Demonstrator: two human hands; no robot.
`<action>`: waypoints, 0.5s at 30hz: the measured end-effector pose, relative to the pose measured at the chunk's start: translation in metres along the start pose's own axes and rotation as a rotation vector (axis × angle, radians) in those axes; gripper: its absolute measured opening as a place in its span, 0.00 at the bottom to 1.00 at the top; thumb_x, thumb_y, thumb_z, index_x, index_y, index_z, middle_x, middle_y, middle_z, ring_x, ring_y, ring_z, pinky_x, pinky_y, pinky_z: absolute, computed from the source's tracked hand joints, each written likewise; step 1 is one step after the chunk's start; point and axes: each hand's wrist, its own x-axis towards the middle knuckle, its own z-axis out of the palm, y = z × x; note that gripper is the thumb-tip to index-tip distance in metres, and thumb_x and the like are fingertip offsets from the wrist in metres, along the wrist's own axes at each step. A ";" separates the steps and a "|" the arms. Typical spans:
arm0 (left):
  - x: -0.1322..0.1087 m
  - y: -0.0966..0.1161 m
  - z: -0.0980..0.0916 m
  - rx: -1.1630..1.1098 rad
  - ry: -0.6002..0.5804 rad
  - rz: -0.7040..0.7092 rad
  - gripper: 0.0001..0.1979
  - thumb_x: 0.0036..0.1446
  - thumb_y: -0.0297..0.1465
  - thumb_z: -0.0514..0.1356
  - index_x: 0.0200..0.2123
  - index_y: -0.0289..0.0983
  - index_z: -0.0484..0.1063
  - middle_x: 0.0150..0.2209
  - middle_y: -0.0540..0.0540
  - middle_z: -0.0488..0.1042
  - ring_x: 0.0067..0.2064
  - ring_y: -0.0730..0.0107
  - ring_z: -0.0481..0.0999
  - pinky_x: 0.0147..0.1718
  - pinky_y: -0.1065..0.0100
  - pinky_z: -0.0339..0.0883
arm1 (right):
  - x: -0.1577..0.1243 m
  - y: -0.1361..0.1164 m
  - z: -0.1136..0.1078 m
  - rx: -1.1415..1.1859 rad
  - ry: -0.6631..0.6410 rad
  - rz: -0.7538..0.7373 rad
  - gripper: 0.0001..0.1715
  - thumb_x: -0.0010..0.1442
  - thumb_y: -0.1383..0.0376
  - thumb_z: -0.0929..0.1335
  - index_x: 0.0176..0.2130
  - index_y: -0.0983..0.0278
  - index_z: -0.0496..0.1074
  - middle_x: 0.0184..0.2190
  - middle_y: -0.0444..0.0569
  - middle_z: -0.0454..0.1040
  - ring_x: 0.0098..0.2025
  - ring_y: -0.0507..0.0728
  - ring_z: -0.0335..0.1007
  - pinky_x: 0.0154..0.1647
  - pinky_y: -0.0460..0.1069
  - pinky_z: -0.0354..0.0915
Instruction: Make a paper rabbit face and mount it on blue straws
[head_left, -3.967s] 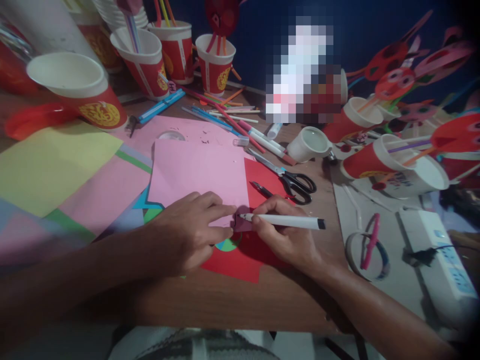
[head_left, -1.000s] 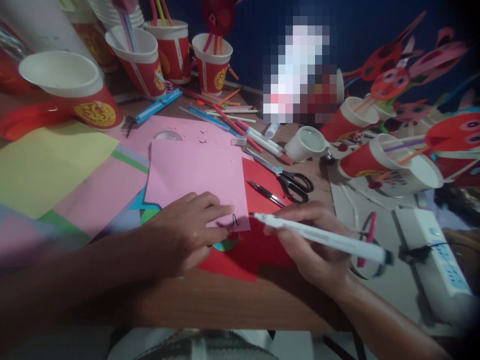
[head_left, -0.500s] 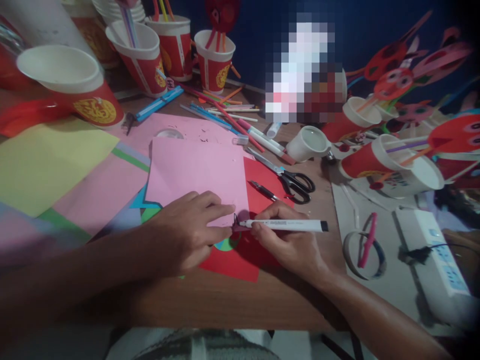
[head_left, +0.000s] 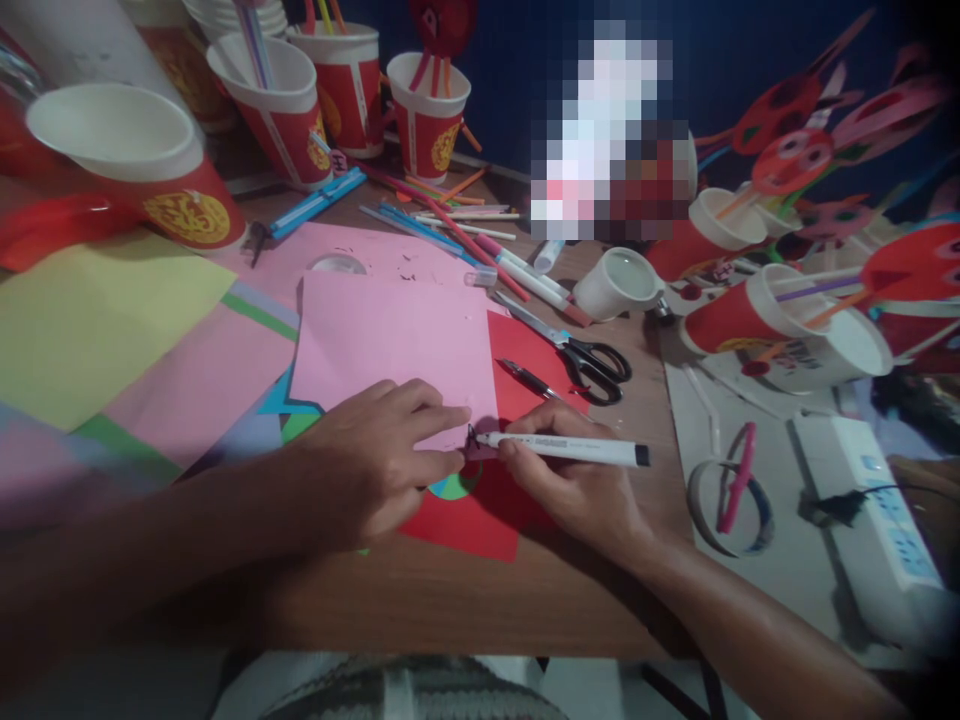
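We are working over a pink sheet (head_left: 390, 330) that is lying on the wooden table (head_left: 375, 600). Along the sheet's near edge, red paper (head_left: 480, 540) is showing from underneath, and a green-and-blue disc (head_left: 456, 487) is peeping out above that red. We are pressing our left hand (head_left: 390, 460) onto the sheet's near edge, its fingers stretching out, slightly spread and gripping nothing. By the sheet's near right corner, we are pinching a white marker (head_left: 570, 449) in the fingers of our right hand (head_left: 577, 490); its tip is pointing at a small dark mark, and we cannot tell whether it is touching. Just right of the sheet, a pen (head_left: 529, 378) is lying beside black-handled scissors (head_left: 596, 368). Left of the sheet, a yellow sheet (head_left: 112, 320) is overlapping other coloured papers. Beyond the sheet, loose straws (head_left: 480, 236) are lying, and farther back red-and-white paper cups (head_left: 431, 130) are standing.
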 end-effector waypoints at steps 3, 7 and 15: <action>0.000 0.000 0.000 0.001 0.001 -0.002 0.18 0.48 0.20 0.56 0.42 0.37 0.75 0.53 0.41 0.71 0.48 0.54 0.66 0.44 0.54 0.65 | 0.001 0.000 0.001 0.020 0.008 -0.007 0.04 0.56 0.67 0.69 0.29 0.63 0.70 0.21 0.41 0.73 0.20 0.48 0.64 0.19 0.43 0.58; 0.000 0.000 0.000 0.002 0.009 0.004 0.19 0.47 0.20 0.57 0.42 0.38 0.75 0.53 0.41 0.71 0.47 0.55 0.67 0.43 0.54 0.65 | 0.002 0.001 0.003 0.019 0.021 -0.002 0.04 0.56 0.67 0.69 0.29 0.63 0.71 0.21 0.42 0.73 0.19 0.49 0.63 0.18 0.44 0.58; 0.000 0.000 0.000 0.002 0.009 0.003 0.18 0.49 0.20 0.55 0.43 0.37 0.75 0.53 0.41 0.71 0.47 0.54 0.66 0.44 0.54 0.64 | 0.003 0.002 0.002 -0.027 0.009 -0.017 0.06 0.57 0.66 0.69 0.28 0.63 0.70 0.19 0.41 0.71 0.18 0.48 0.60 0.18 0.44 0.56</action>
